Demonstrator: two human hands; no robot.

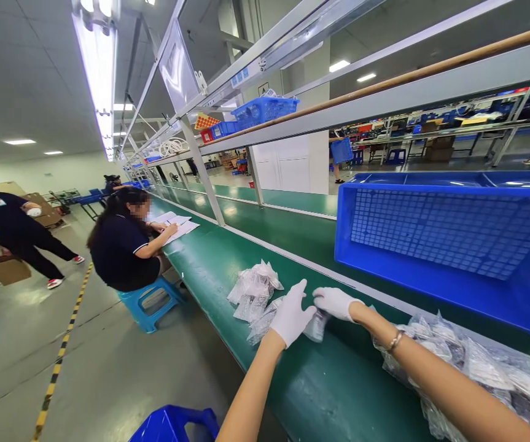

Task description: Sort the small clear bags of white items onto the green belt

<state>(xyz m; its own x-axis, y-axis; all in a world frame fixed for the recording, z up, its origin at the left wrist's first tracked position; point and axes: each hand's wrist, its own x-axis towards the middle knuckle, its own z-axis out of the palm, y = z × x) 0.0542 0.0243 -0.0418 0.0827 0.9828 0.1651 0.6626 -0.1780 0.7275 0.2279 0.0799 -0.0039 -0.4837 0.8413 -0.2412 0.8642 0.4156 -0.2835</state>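
Both gloved hands, left (291,313) and right (336,302), pinch one small clear packet (316,325) on the green tabletop (338,393) beside the packet pile (253,291); I judge it light, crinkly, slippery, best gripped at its edges.

Glossy clear plastic is seen in the bags (254,290) – the gloves (292,314) are matt white cloth, the crate (449,245) smooth blue plastic.

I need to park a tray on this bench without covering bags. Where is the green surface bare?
Bare: the green bench between the seated person's papers and the small bags, and the near edge under the forearms. Crowded: around both gloved hands, the big bag heap, and the blue crate.
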